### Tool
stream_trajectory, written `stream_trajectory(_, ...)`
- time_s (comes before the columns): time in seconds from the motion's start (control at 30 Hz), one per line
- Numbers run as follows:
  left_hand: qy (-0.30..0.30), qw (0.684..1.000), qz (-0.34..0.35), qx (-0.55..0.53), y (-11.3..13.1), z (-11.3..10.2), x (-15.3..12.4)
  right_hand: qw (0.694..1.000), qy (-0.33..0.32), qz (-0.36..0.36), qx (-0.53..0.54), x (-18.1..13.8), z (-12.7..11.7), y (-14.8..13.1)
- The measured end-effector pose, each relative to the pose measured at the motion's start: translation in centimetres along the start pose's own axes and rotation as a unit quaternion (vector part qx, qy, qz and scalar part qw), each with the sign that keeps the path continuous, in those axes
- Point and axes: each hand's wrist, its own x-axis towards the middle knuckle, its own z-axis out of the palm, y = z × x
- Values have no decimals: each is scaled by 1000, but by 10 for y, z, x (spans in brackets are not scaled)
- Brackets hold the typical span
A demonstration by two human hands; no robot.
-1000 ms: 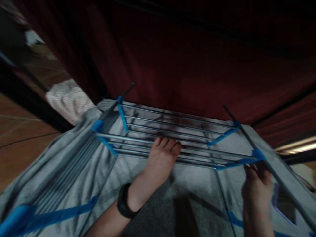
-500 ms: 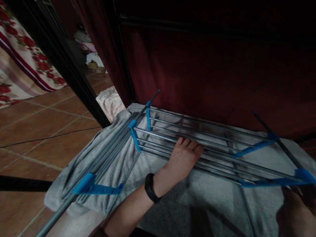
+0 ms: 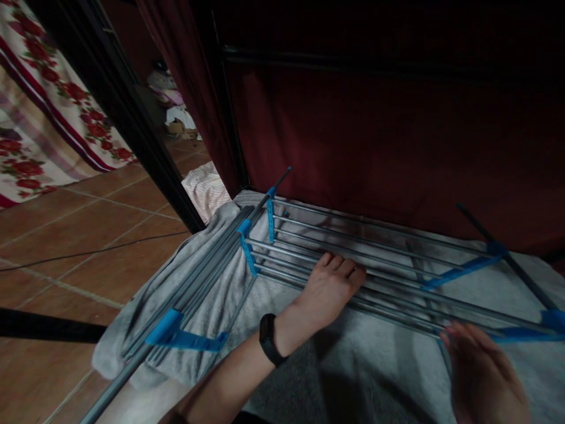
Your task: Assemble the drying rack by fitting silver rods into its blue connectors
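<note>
A drying rack of grey metal tubes lies on a grey blanket, its rods joined by blue plastic brackets. My left hand, with a black band at the wrist, is closed over the front middle rods. At the right, my right hand has its fingers bent together by the inner end of the lower right bracket. Motion blurs it, and what its fingertips hold is unclear. Left of the rods, another blue bracket sits on a long tube.
Loose tubes lie bundled on the blanket's left part. A dark red panel rises behind the rack. Black posts stand at the left, beyond which are a tiled floor, a cable and a floral cloth.
My right hand has moved left and up from the right corner to the bracket's inner end. My left hand keeps its grip on the rods. The view has shifted slightly.
</note>
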Motion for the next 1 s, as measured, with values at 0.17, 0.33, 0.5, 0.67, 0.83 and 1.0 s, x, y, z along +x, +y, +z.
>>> stream_trajectory(0.17, -27, 1000, -11, -7, 0, -4, 1, 973, -188, 132, -29, -19, 61, 8)
stream_trajectory(0.33, -45, 998, -20, -30, 1, -4, 2, 959, -234, 155, 42, -19, 94, 5)
stream_trajectory(0.5, -101, 990, -40, -85, -6, -24, 9, 964, -221, 137, 58, -13, 103, 8)
stream_trajectory(0.67, -190, 972, -102, -88, -31, -87, 62, 969, -216, 91, 75, -11, 106, 13)
stream_trajectory(0.83, -96, 989, -103, -39, -84, -139, 131, 968, -222, 72, 91, -14, 109, 14)
stream_trajectory(1.0, -54, 965, -244, -78, -163, -147, 93, 968, -215, 72, 111, -20, 113, 16)
